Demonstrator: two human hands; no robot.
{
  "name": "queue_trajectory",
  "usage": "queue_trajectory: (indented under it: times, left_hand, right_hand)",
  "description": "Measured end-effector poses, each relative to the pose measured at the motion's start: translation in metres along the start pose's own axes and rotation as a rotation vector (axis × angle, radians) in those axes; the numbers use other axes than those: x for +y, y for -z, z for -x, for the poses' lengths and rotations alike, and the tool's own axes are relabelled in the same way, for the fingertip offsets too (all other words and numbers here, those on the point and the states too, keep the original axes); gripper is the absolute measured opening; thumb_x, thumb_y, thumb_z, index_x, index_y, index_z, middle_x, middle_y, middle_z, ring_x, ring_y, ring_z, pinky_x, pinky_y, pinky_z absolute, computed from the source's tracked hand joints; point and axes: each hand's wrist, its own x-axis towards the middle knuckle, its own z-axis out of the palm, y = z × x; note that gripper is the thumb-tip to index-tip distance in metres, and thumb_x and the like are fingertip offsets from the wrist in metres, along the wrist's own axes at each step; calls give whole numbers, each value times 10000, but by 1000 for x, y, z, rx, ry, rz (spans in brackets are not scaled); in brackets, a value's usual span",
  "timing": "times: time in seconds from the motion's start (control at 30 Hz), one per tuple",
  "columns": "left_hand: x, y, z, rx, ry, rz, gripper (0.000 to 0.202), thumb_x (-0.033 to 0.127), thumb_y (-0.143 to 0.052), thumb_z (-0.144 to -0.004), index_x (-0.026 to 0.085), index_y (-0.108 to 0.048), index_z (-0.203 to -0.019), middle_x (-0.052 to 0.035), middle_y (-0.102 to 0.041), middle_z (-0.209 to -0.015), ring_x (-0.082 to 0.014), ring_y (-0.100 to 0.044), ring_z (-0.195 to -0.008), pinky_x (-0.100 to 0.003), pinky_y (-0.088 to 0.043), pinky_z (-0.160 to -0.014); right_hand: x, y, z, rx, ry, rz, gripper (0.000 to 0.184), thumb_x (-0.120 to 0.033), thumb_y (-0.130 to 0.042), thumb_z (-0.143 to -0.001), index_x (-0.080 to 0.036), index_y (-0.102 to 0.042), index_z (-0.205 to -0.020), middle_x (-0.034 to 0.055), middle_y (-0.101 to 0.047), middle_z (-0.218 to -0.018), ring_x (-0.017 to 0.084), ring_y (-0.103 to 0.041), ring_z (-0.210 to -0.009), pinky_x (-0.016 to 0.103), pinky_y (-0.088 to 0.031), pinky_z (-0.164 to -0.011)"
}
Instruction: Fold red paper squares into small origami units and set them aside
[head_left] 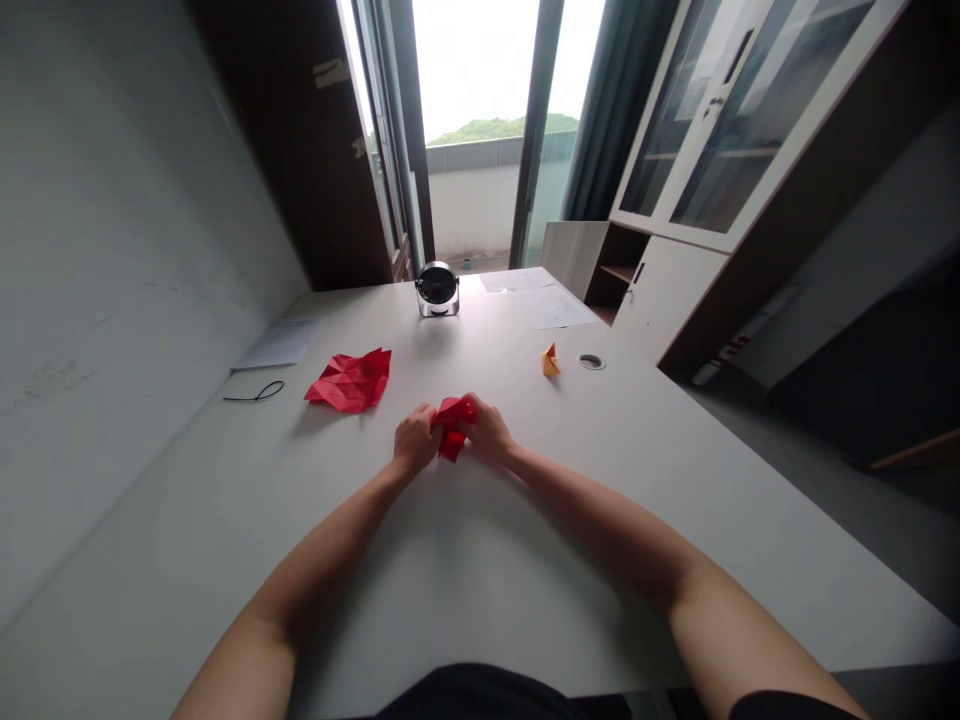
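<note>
Red paper in both hands

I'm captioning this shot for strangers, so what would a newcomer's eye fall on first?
Probably the folded red paper, gripped between the left hand and right hand near the middle of the white table. Next might come the larger creased red sheet lying to its left, then the small orange folded piece off to the right, beside the round hole in the table.

The folded red paper looks matt, the tabletop smooth.
</note>
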Motion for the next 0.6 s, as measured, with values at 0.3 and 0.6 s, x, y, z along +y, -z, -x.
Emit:
queue_trajectory:
  times: [0.3, 0.6]
  left_hand:
    - [-4, -4, -1, -17, 24, 2, 246, 288, -420, -983, 208, -641, -911, -70, -633, -962, -191, -577, -768, -281, -328, -667]
    - [-19, -8, -7, 66, 111, 290, 367, 342, -514, -922, 257, -618, -1264, -68, -713, -1050, -234, -634, -847, -291, -403, -751]
  right_hand:
    - [5, 1, -2, 70, -57, -26, 109, -248, -551, -810, -239, -614, -899, -14, -637, -644, 152, -511, -572, 253, -350, -578]
    - [9, -2, -4, 14, 5, -92, 190, -218, -511, -847, -238, -640, -984, -19, -682, -719, 137, -550, -626, 230, -384, -613]
